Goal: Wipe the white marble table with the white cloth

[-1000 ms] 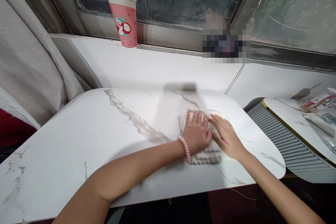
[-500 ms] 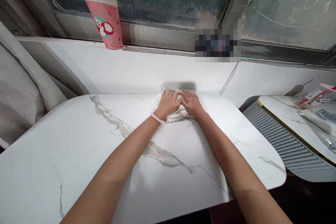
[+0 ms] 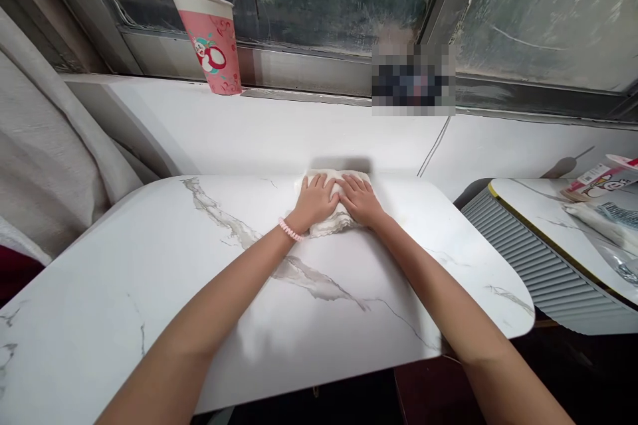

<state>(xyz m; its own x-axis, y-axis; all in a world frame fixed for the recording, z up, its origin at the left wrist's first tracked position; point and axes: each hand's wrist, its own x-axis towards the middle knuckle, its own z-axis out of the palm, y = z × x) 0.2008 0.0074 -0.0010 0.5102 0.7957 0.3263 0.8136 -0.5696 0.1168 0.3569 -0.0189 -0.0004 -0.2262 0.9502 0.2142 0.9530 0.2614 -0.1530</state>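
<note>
From my end, I have the left hand [image 3: 315, 202] and right hand [image 3: 363, 200] palms down on the white cloth [image 3: 335, 222], each grip unclenched and spread. The cloth lies at the far edge of the tabletop [image 3: 149, 239]. Beyond, to the left, a pink cup [image 3: 212, 46] stands by the window [image 3: 323, 3]; a curtain [image 3: 50, 126] hangs left.
</note>
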